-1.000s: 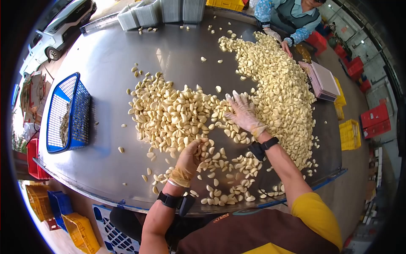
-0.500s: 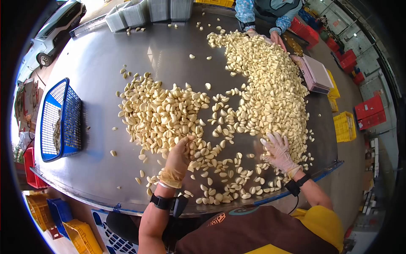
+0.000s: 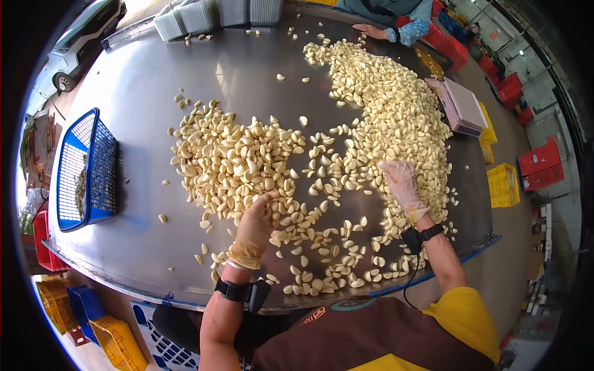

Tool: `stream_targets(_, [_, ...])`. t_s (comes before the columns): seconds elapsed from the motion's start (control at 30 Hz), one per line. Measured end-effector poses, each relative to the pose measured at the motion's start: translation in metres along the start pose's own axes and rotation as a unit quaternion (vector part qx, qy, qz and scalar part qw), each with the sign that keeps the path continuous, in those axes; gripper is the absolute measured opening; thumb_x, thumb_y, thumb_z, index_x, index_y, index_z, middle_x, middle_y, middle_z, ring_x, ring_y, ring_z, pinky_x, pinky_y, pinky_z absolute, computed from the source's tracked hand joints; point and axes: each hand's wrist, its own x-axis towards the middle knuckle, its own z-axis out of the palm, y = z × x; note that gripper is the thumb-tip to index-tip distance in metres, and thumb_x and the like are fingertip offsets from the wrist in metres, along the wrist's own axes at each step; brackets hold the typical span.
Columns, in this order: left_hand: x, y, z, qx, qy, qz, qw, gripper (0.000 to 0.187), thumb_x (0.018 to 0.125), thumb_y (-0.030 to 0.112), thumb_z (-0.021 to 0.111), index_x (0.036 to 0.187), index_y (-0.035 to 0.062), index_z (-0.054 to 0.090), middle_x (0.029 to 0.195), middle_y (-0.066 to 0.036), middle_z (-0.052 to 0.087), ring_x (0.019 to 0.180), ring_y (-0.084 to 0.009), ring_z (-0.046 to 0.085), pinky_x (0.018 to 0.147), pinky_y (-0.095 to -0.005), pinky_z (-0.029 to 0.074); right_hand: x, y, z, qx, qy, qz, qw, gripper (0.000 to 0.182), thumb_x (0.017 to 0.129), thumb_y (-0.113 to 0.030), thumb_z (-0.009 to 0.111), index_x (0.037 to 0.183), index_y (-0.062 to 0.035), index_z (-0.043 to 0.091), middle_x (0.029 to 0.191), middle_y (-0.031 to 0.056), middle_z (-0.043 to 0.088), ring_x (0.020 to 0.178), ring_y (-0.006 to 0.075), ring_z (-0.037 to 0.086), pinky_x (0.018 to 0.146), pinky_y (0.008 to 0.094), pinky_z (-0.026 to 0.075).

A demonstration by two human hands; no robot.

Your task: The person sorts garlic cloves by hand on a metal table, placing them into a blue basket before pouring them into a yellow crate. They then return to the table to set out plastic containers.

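Note:
Peeled garlic cloves lie in two heaps on a metal table (image 3: 148, 260). My left hand (image 3: 255, 227), in a thin glove, is at the lower edge of the smaller heap (image 3: 238, 151), thumb and fingers curled together among the cloves. Anything between those fingertips is hidden. Over on the left flank of the larger heap (image 3: 396, 117), my gloved right hand (image 3: 403, 187) rests with fingers stretched out on the cloves. Loose garlic cloves (image 3: 325, 238) are scattered between the two hands and along the near edge.
A blue plastic basket (image 3: 93, 204) with some pieces in it stands at the left. Clear plastic containers (image 3: 198, 21) are stacked at the far edge. A scale (image 3: 464, 108) sits to the right. Across the table, a co-worker's hand (image 3: 371, 31) is beside the larger heap.
My right hand has moved up and away from me along the larger heap. My left fingers have curled in slightly. One co-worker's hand has shifted left, off the heap; the other is out of sight.

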Motion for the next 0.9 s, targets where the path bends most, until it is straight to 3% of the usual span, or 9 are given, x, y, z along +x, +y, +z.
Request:
stream_targets(0.07, [-0.002,-0.002,0.003,0.015,-0.026,-0.02,0.999,0.028,0.102,0.025,0.047,0.114,0.0022,0.058,0.081,0.002,0.051,0.072,-0.0101,0.047,0.066,-0.0232,0.038,-0.009,-0.002,0.0,-0.009,0.0,0.002,1.0,0.025,0.082,-0.009,0.064,0.107,-0.0116,0.067,0.098,0.0066,0.065,0.099,0.028,0.058,0.093,0.0441,0.043])
stream_targets(0.3, [0.006,0.002,-0.011,-0.055,-0.01,-0.007,0.998,0.026,0.101,0.02,0.05,0.111,-0.0003,0.063,0.08,-0.001,0.061,0.07,-0.0112,0.056,0.064,-0.0229,0.046,-0.016,-0.008,0.006,0.014,0.047,0.043,0.998,0.023,0.081,-0.013,0.067,0.104,-0.012,0.067,0.096,0.0067,0.064,0.097,0.0278,0.058,0.089,0.0433,0.044])
stream_targets(0.4, [0.002,0.003,-0.008,-0.068,-0.012,-0.004,0.998,0.025,0.101,0.021,0.05,0.111,0.0012,0.063,0.082,0.0,0.061,0.07,-0.0099,0.056,0.064,-0.0223,0.046,-0.009,-0.017,0.002,0.014,-0.034,0.045,0.998,0.021,0.082,-0.017,0.066,0.102,-0.0135,0.067,0.094,0.006,0.063,0.094,0.0272,0.057,0.085,0.043,0.043])
stream_targets(0.5, [0.001,-0.012,0.001,0.003,-0.026,-0.003,1.0,0.024,0.101,0.021,0.05,0.111,0.0026,0.063,0.082,0.002,0.061,0.07,-0.0088,0.056,0.064,-0.0216,0.045,-0.011,-0.019,0.025,-0.118,-0.06,0.021,0.991,0.02,0.082,-0.019,0.066,0.102,-0.0147,0.067,0.092,0.0056,0.06,0.093,0.0266,0.055,0.082,0.0432,0.042])
stream_targets(0.57, [-0.007,-0.029,0.011,0.021,-0.07,-0.08,0.994,0.025,0.102,0.022,0.048,0.112,0.0032,0.062,0.083,0.003,0.06,0.07,-0.0086,0.056,0.064,-0.021,0.045,-0.007,-0.017,0.027,-0.123,-0.093,0.06,0.986,0.021,0.083,-0.019,0.066,0.103,-0.0161,0.067,0.091,0.0058,0.058,0.095,0.0263,0.053,0.083,0.0432,0.04])
stream_targets(0.7, [-0.021,-0.053,0.033,0.052,-0.139,-0.207,0.967,0.034,0.104,0.028,0.043,0.121,0.0028,0.058,0.103,-0.006,0.066,0.087,-0.013,0.063,0.077,-0.0239,0.051,-0.012,-0.105,-0.024,0.093,-0.023,0.074,0.993,0.021,0.086,-0.021,0.067,0.107,-0.0181,0.066,0.087,0.0055,0.056,0.091,0.0268,0.05,0.081,0.0413,0.04])
stream_targets(0.77, [-0.023,-0.06,0.033,-0.034,-0.169,-0.249,0.953,0.038,0.105,0.031,0.04,0.125,0.0026,0.055,0.111,-0.008,0.066,0.094,-0.0153,0.065,0.081,-0.0258,0.053,-0.019,-0.145,-0.045,0.238,-0.07,-0.031,0.968,0.018,0.088,-0.019,0.066,0.106,-0.0193,0.066,0.084,0.0051,0.055,0.087,0.0252,0.05,0.083,0.0398,0.04])
stream_targets(0.87, [-0.019,-0.059,0.025,-0.009,-0.15,-0.235,0.96,0.04,0.105,0.033,0.039,0.126,0.0025,0.054,0.105,-0.006,0.066,0.086,-0.0131,0.064,0.071,-0.0224,0.051,-0.023,-0.125,-0.041,0.192,-0.074,0.01,0.979,0.019,0.09,-0.026,0.064,0.106,-0.0172,0.065,0.089,0.0052,0.059,0.089,0.0236,0.051,0.081,0.0398,0.041])
stream_targets(0.9, [-0.018,-0.058,0.021,0.002,-0.16,-0.22,0.962,0.039,0.105,0.033,0.04,0.125,0.0026,0.056,0.102,-0.005,0.067,0.083,-0.011,0.064,0.068,-0.0195,0.05,-0.03,-0.095,-0.016,0.207,-0.022,0.094,0.974,0.017,0.089,-0.026,0.065,0.104,-0.0174,0.065,0.087,0.0064,0.058,0.089,0.0249,0.051,0.081,0.0398,0.041])
